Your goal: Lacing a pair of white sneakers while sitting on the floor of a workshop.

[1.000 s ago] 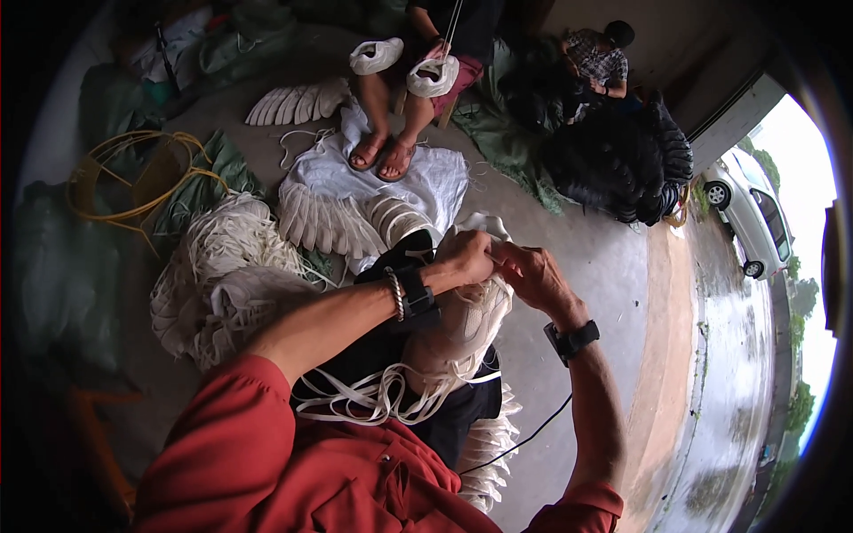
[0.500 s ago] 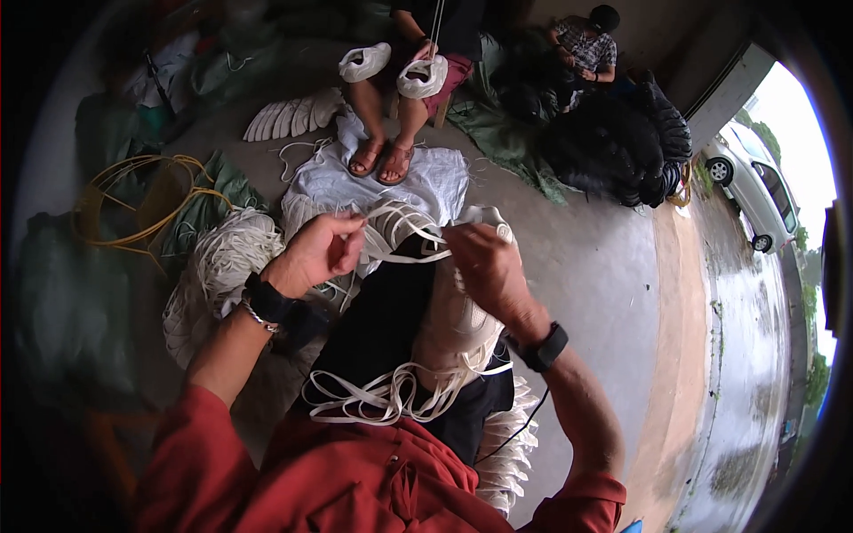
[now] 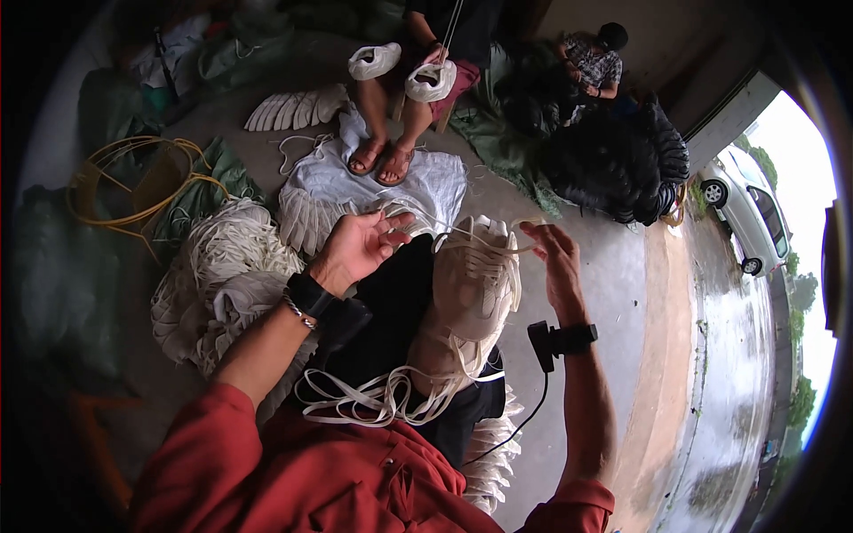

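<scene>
A white shoe upper [image 3: 475, 284], laced across its front, stands on my dark-trousered lap, toe end toward me. My left hand [image 3: 355, 249] is to the left of its top, palm up with fingers bent, pinching a white shoelace [image 3: 435, 220]. That lace runs to the top of the upper. On the other side my right hand [image 3: 558, 258] has its fingertips on another length of lace, drawn out to the right; the fingers are partly blurred. A loose bundle of white laces [image 3: 373, 400] lies across my lap, below the upper.
Piled white uppers and laces [image 3: 231, 258] are at my left, beside a yellow hoop frame [image 3: 133, 191]. Ahead, a seated person [image 3: 404, 124] has white uppers on both knees above a white sheet [image 3: 426, 173]. Farther right are black stacked pieces [image 3: 604, 160] and another person [image 3: 591, 67].
My hands have moved apart: the right has swung out to the right, drawing the lace, and the left has shifted slightly right. The front of the upper now shows.
</scene>
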The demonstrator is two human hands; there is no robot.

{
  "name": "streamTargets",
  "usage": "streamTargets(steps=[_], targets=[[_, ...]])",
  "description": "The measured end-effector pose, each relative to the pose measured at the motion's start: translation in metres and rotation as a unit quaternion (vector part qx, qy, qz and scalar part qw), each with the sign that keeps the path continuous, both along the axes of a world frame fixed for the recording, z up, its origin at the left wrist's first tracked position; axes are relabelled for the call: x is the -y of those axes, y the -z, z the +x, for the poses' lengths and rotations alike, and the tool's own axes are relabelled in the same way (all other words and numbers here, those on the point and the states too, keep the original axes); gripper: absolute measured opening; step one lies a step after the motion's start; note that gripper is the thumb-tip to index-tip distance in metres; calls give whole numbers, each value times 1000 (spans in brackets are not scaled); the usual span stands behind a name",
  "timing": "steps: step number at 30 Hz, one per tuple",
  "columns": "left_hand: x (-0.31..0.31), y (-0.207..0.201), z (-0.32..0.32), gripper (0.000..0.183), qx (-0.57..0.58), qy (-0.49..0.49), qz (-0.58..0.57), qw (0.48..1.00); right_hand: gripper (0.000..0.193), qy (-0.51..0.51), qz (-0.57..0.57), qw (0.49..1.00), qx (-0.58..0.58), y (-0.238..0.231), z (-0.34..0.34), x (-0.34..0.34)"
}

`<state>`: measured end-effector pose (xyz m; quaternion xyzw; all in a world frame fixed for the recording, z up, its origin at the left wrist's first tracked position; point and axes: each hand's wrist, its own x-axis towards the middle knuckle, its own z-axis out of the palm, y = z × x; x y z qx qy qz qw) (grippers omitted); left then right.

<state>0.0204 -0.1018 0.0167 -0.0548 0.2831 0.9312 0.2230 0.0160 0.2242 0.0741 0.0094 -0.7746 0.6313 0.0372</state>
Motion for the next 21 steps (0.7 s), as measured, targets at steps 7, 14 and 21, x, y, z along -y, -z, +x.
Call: streamTargets(steps=[7,14,21], targets=[[1,7,7,23,-105,4,146,984,25,-62,23,998,11,49,-37,1],[-5,8,1,13,-67,-3,-27,997,19,-66,86,994,24,51,-29,18],[-81,20,-32,36,-317,-17,-436,842,17,-32,186,972,-143,44,12,42]])
